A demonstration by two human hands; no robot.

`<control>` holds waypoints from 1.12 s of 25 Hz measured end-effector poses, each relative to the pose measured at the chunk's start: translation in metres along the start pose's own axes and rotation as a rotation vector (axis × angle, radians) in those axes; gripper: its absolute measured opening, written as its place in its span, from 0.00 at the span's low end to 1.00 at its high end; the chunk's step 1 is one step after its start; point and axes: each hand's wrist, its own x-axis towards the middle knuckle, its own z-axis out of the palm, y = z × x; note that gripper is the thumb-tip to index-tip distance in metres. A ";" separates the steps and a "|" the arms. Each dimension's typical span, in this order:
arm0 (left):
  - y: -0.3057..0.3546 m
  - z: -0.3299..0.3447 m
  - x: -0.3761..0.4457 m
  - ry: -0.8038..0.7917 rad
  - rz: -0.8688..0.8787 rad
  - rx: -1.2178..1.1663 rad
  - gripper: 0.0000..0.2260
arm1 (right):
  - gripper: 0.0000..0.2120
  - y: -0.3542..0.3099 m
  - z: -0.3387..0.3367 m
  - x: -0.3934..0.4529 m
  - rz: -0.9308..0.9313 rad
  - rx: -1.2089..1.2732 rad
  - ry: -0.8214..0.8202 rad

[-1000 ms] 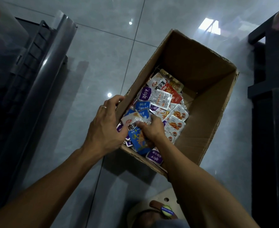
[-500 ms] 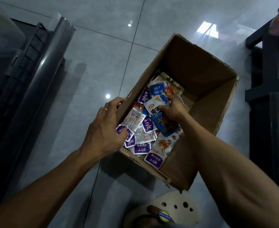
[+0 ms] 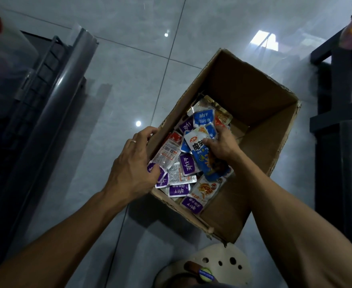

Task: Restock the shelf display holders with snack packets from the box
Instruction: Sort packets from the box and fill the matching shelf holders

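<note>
An open cardboard box [image 3: 260,142] stands on the tiled floor, its near half filled with several small snack packets [image 3: 183,179] in purple, blue, white and orange. My right hand [image 3: 220,146] is inside the box and grips a blue and white snack packet [image 3: 204,156], along with other blue ones partly hidden under it. My left hand [image 3: 133,163] grips the box's left wall, fingers curled over the rim and the thumb touching a purple packet. The shelf holders are out of sight.
A dark shelf unit with a clear rail [image 3: 46,113] runs along the left. Another dark shelf frame [image 3: 345,125] stands at the right. A pale perforated shoe [image 3: 218,265] is at the bottom, close to the box's near corner. Glossy grey floor tiles [image 3: 129,80] lie between.
My right hand has carried the blue packet from the box's near left corner up toward its middle. The left hand has kept its grip on the box wall.
</note>
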 end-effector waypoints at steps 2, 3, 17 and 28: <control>0.002 0.000 0.001 0.006 -0.001 0.009 0.33 | 0.18 -0.006 -0.015 -0.014 -0.032 0.077 0.027; 0.003 -0.001 0.001 0.012 -0.003 0.023 0.34 | 0.18 -0.009 -0.023 -0.022 -0.057 0.116 0.044; 0.142 -0.025 0.006 0.147 -0.208 -0.593 0.37 | 0.15 -0.063 -0.110 -0.160 -0.259 0.396 0.026; 0.266 -0.031 -0.048 -0.666 -0.170 -1.501 0.21 | 0.09 -0.037 -0.178 -0.300 -0.371 0.484 0.208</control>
